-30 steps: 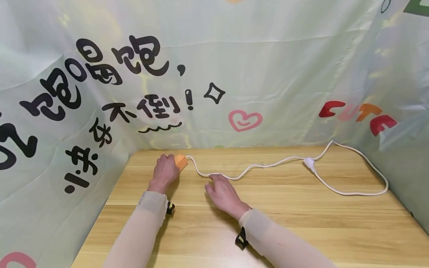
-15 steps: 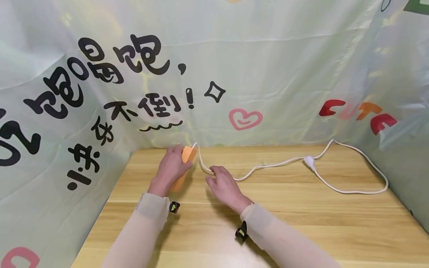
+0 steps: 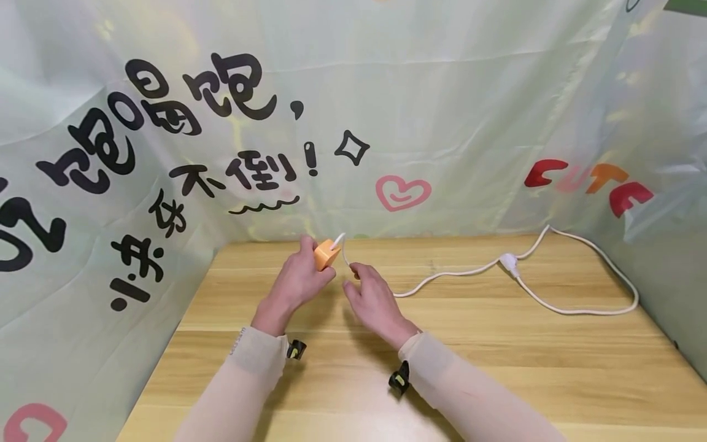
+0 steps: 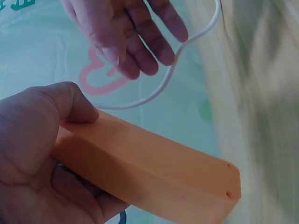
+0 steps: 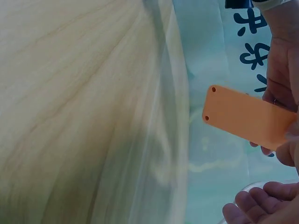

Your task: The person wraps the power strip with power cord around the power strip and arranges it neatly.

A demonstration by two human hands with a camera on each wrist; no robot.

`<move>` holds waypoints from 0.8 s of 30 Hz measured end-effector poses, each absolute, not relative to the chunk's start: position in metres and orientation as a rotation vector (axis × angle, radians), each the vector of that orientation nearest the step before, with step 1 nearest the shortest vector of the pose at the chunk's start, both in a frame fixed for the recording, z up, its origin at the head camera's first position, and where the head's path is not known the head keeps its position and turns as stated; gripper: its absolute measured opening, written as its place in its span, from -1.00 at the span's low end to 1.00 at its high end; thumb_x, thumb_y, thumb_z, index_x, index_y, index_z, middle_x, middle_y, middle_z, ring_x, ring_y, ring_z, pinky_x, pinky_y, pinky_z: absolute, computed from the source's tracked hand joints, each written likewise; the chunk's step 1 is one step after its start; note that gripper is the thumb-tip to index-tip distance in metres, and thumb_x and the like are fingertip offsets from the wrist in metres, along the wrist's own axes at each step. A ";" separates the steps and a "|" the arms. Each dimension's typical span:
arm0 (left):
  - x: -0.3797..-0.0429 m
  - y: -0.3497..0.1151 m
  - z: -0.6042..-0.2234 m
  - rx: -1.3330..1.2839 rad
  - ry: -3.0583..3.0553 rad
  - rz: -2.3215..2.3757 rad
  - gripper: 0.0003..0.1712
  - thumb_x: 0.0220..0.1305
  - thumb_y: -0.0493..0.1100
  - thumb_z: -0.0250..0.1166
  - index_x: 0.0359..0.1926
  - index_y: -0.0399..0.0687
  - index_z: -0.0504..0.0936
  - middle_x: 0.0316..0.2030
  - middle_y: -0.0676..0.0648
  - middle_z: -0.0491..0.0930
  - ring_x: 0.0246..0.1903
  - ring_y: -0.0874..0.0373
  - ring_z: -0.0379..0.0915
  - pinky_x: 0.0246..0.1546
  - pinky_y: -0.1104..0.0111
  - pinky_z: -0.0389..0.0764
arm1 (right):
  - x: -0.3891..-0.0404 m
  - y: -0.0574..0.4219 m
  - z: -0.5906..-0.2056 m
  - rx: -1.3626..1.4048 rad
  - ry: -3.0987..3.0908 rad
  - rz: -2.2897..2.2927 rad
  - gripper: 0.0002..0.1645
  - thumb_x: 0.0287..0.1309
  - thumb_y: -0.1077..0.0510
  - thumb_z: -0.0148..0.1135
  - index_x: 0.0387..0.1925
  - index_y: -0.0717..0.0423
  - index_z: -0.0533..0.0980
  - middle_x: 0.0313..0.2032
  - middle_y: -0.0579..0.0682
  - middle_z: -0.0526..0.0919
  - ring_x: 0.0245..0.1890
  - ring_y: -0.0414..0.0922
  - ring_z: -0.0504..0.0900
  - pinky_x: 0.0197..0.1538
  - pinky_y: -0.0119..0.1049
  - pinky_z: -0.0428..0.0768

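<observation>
Left hand (image 3: 298, 279) had fingers clamped on the orange block (image 4: 154, 151); right hand (image 3: 377, 302), fingers parted, lay nearer the block than earlier.

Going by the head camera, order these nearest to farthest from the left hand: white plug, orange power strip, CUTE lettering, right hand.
1. Orange power strip: in the left hand.
2. Right hand: just right.
3. White plug: farther right, on the table.
4. CUTE lettering: far right, on the cloth.

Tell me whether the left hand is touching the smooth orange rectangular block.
Touching: the left wrist view shows the left hand gripping the smooth orange rectangular block, its thumb laid directly on the surface.
</observation>
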State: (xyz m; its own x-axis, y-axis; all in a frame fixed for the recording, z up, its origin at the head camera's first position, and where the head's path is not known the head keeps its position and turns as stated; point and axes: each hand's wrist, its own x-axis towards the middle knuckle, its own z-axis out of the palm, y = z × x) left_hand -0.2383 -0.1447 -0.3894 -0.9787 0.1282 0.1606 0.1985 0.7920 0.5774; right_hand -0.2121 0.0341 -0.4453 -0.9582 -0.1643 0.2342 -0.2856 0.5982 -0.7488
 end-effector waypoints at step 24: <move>-0.184 -0.100 -0.379 -0.585 -2.846 -1.044 -0.46 0.13 -0.01 0.39 0.12 -0.03 0.52 -0.31 0.05 0.54 -0.37 0.11 0.47 -0.38 0.25 0.50 | -0.213 0.066 -0.450 0.337 -2.584 1.192 -0.83 0.34 0.25 0.35 -0.07 0.18 0.72 -0.21 0.06 0.62 -0.27 -0.05 0.58 -0.16 -0.13 0.60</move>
State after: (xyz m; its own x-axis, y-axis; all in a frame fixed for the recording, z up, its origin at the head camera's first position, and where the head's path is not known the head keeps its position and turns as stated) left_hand -0.1836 -0.0997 -0.3788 -0.9268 0.3308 0.1778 0.3674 0.6997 0.6128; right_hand -0.2127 0.0662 -0.4499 -0.9350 -0.0946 0.3417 -0.3213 0.6334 -0.7039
